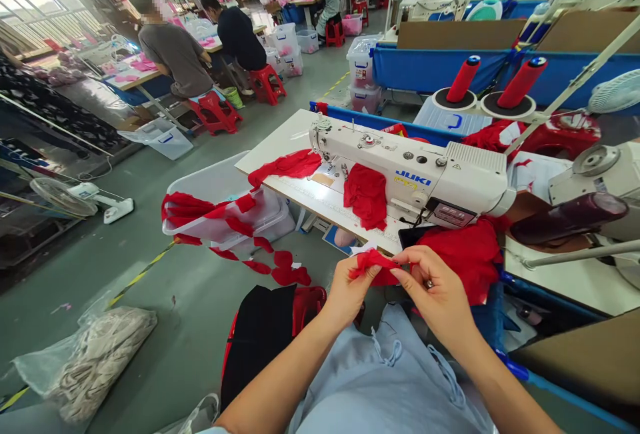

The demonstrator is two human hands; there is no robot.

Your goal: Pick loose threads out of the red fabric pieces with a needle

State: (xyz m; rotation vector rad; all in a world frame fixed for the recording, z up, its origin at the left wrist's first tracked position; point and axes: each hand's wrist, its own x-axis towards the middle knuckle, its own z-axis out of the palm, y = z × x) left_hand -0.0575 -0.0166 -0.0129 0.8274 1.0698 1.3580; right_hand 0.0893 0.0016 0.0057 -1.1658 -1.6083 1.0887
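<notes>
The left hand (347, 291) and the right hand (435, 294) are positioned just in front of the white industrial sewing machine (415, 177), below the near edge of its white surface (290, 134). Together they hold one small crumpled piece of red fabric (373, 262).

- Left fingers: closed, pinching the left end of the piece.
- Right fingers: closed on the right end. The thumb contact is hidden behind the fabric.
- The lower part of the piece is concealed by both hands.

A loose red fabric panel (367, 194) lies under the machine arm. A clear plastic bin (215, 184) stands left of the machine, draped with linked red pieces. Its far side is cut off by the surface.
</notes>
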